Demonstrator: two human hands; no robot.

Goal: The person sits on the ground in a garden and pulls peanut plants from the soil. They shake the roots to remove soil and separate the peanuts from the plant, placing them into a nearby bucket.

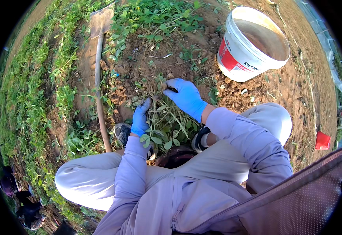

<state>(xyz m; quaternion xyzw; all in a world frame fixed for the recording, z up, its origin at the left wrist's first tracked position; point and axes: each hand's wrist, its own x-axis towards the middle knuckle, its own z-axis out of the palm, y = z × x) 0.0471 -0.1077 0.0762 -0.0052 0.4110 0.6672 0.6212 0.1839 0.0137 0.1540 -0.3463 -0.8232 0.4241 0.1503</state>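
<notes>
An uprooted bunch of leafy plants, seemingly peanut plants (171,117), lies between my knees with its roots (153,83) away from me. My left hand (141,116), in a soiled blue glove, is closed around the left side of the stems near the roots. At the right side of the roots is my right hand (185,97), also in a blue glove, thumb and forefinger pinched together at the root ends. Whatever small piece is between those fingertips is too small to tell. Both hands are close together over bare brown soil.
A white plastic bucket (232,67) with a red label stands at the upper right. Left of me lies a long-handled hoe (99,70) with a flat metal blade. Green plant rows (35,88) run at the left. A red packet (322,141) lies far right. People (27,205) are at the lower left.
</notes>
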